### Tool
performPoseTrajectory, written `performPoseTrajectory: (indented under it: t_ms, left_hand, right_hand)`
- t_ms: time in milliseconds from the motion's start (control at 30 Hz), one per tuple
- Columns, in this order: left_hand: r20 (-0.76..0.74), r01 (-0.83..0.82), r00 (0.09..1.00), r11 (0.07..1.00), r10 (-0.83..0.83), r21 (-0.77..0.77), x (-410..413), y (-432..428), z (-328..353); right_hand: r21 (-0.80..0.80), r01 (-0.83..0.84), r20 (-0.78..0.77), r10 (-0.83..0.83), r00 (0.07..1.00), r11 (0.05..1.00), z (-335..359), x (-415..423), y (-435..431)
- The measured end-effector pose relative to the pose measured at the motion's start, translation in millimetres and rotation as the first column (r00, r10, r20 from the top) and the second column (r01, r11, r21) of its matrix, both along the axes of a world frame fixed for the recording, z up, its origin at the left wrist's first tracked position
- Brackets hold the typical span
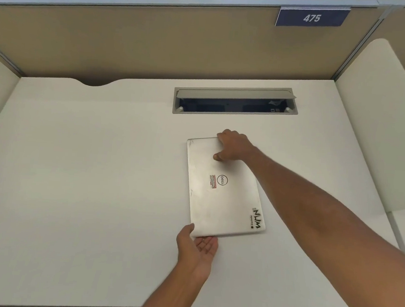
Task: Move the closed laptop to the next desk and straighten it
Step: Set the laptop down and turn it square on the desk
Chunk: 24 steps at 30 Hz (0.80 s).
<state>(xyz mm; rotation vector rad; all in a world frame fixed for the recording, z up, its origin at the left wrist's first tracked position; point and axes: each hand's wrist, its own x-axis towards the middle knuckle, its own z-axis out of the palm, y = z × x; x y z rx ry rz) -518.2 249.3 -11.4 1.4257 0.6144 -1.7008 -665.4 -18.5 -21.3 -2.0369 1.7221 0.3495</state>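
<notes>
A closed silver laptop with a round logo and stickers lies on the white desk, its long side running away from me and turned slightly off the desk's lines. My right hand grips its far right corner, thumb on the lid and fingers curled over the edge. My left hand holds the near left corner, thumb along the left edge and fingers under the near edge, palm up.
An open cable tray with a raised grey flap sits in the desk behind the laptop. Tan partition panels wall the back; a white side divider stands on the right. A blue sign reads 475.
</notes>
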Motion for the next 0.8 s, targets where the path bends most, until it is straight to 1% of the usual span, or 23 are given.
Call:
performPoseTrajectory:
  t_ms: [100,200,367,467,567,700,800]
  left_hand:
    - [-0.051,-0.063,0.997,0.998,0.063,0.015,4,2,-4]
    - [-0.044,-0.075,0.996,0.997,0.076,0.01,6,5,-8]
    - [0.097,0.007,0.995,1.0,-0.006,-0.013,12,4,-12]
    - [0.144,0.037,0.989,0.999,-0.032,-0.032,20,-2,-15]
    - [0.19,0.068,0.98,0.997,-0.059,-0.044,27,-7,-18]
    - [0.259,0.096,0.963,0.993,-0.076,-0.065,32,-15,-19]
    - [0.316,0.116,0.946,0.986,-0.073,-0.118,35,-25,-16]
  right_hand:
    - [-0.03,-0.005,0.001,0.005,1.0,1.0,-1,0,-3]
    - [-0.021,0.02,0.023,-0.019,1.0,1.0,-2,0,-5]
    - [0.025,0.153,0.056,-0.154,0.986,0.988,-1,-11,-8]
    - [0.055,0.244,0.073,-0.248,0.966,0.968,-2,-25,-6]
    - [0.092,0.316,0.092,-0.324,0.941,0.944,-3,-41,-1]
    - [0.113,0.401,0.154,-0.415,0.897,0.909,-10,-65,12]
    - [0.117,0.452,0.207,-0.467,0.859,0.884,-19,-83,26]
